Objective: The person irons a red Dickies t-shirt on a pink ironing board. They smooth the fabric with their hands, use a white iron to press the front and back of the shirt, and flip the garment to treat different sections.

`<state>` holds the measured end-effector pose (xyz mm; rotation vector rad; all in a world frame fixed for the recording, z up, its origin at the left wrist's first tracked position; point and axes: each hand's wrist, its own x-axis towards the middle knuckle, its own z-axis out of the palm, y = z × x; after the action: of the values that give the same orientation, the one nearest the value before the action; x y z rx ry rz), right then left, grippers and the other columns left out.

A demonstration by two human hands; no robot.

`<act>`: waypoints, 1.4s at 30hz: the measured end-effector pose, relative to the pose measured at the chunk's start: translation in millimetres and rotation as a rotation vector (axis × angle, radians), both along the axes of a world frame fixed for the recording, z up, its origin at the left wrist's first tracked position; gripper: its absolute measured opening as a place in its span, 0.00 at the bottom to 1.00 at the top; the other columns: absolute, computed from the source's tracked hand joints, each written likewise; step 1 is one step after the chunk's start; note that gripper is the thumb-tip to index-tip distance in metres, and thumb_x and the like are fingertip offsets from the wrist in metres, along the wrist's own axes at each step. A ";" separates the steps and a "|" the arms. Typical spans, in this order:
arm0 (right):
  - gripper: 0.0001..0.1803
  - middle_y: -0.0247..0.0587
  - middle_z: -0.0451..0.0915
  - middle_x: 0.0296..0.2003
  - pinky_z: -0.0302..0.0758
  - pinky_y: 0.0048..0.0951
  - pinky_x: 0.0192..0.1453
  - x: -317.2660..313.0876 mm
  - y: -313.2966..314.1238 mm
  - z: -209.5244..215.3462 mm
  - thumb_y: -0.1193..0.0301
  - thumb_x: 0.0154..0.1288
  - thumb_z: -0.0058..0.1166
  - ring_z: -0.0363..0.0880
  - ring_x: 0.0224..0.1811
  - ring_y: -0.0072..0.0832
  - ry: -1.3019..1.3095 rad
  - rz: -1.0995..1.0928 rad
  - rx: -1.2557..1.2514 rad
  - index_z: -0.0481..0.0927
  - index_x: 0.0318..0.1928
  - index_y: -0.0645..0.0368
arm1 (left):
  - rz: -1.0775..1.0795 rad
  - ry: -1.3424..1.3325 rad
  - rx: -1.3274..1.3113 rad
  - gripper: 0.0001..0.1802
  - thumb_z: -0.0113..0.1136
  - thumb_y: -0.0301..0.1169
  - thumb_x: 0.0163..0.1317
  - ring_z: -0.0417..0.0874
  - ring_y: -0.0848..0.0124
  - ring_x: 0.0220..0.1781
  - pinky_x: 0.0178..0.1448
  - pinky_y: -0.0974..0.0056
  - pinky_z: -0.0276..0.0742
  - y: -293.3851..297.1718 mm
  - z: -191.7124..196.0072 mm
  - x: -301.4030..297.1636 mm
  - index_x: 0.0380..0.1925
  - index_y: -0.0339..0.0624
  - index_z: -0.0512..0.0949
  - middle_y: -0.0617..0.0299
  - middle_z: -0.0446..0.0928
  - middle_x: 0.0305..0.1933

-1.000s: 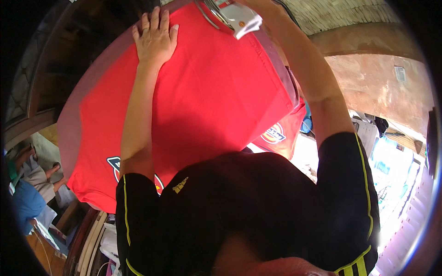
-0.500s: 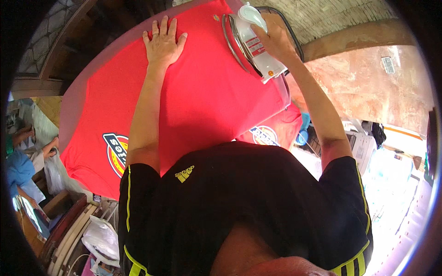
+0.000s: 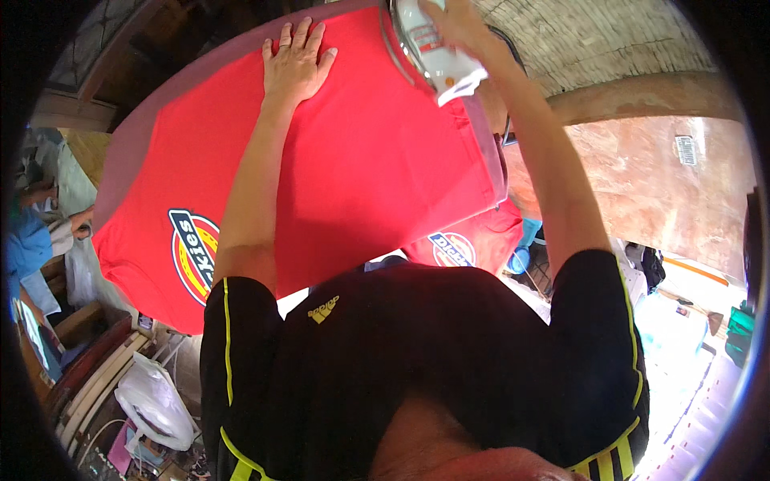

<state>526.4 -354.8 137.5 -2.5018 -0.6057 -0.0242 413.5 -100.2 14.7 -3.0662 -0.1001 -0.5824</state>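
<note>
A red shirt (image 3: 377, 152) with a printed emblem lies spread over an ironing board with a mauve cover (image 3: 131, 148). My left hand (image 3: 297, 66) rests flat on the cloth near the board's far edge, fingers spread. My right hand (image 3: 465, 32) is closed round the handle of a white clothes iron (image 3: 429, 50) with a shiny metal rim. The iron stands at the far right of the shirt, partly cut off by the picture's top edge. Whether its soleplate touches the cloth I cannot tell. Part of the shirt, with another emblem (image 3: 453, 250), hangs below the board's near right edge.
A reddish-brown panel (image 3: 634, 172) and a wooden beam (image 3: 642, 98) stand at the right. Lower left are a white plastic bag (image 3: 156, 401) and stacked long pieces (image 3: 100, 393). Another person's arm and blue clothing (image 3: 32, 240) show at the far left.
My right hand has pushed the iron farther away, toward the top edge. My left hand stays flat on the shirt, and the whole view has shifted a little.
</note>
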 end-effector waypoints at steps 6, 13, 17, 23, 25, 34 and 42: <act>0.27 0.62 0.81 0.33 0.76 0.48 0.43 -107.7 -17.8 -10.6 0.51 0.68 0.53 0.82 0.37 0.55 -0.109 0.108 0.101 0.76 0.47 0.67 | 0.023 0.025 -0.024 0.31 0.35 0.53 0.73 0.52 0.60 0.80 0.78 0.41 0.46 -6.4 10.4 3.6 0.73 0.60 0.57 0.67 0.53 0.79; 0.30 0.62 0.81 0.34 0.78 0.46 0.42 -26.5 70.7 10.6 0.48 0.68 0.50 0.84 0.37 0.50 -0.014 0.000 0.002 0.76 0.47 0.68 | 0.054 0.023 -0.044 0.31 0.35 0.52 0.73 0.53 0.60 0.79 0.77 0.39 0.48 -5.8 7.7 4.9 0.73 0.55 0.58 0.67 0.53 0.79; 0.32 0.66 0.82 0.35 0.83 0.46 0.38 -11.1 90.5 20.0 0.51 0.71 0.47 0.85 0.34 0.52 0.126 -0.031 -0.036 0.76 0.49 0.75 | 0.136 -0.011 -0.043 0.32 0.37 0.54 0.73 0.54 0.59 0.79 0.77 0.38 0.49 20.0 7.4 2.0 0.72 0.55 0.59 0.67 0.54 0.78; 0.29 0.61 0.81 0.35 0.76 0.45 0.43 -74.9 36.8 7.8 0.46 0.68 0.50 0.84 0.40 0.49 0.098 0.090 -0.095 0.75 0.47 0.64 | 0.065 -0.097 -0.122 0.29 0.42 0.48 0.71 0.56 0.54 0.77 0.75 0.39 0.51 36.9 10.1 3.3 0.68 0.49 0.67 0.60 0.59 0.76; 0.29 0.62 0.81 0.36 0.76 0.45 0.45 -116.0 20.7 0.2 0.46 0.69 0.49 0.83 0.41 0.51 -0.021 0.116 -0.119 0.75 0.48 0.63 | 0.090 -0.067 -0.111 0.29 0.41 0.48 0.72 0.56 0.54 0.77 0.75 0.39 0.50 38.9 10.4 0.6 0.68 0.49 0.66 0.60 0.59 0.76; 0.26 0.60 0.83 0.30 0.83 0.44 0.33 -72.4 74.5 3.1 0.54 0.71 0.47 0.86 0.28 0.46 0.087 0.309 0.101 0.75 0.49 0.70 | 0.013 -0.337 -0.585 0.32 0.35 0.55 0.73 0.55 0.55 0.78 0.74 0.37 0.51 32.6 12.8 -43.2 0.72 0.53 0.61 0.54 0.56 0.77; 0.25 0.62 0.82 0.41 0.79 0.50 0.42 -104.5 -9.0 1.4 0.55 0.70 0.48 0.84 0.37 0.50 -0.077 0.309 -0.082 0.74 0.54 0.66 | 0.202 -0.090 -0.002 0.41 0.32 0.67 0.68 0.48 0.50 0.80 0.75 0.35 0.44 -2.9 -18.5 -77.2 0.74 0.58 0.57 0.56 0.50 0.80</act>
<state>421.9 -363.9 138.9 -2.4667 -1.0383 0.0205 336.3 -103.1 -3.9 -2.9807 -0.4071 -0.7061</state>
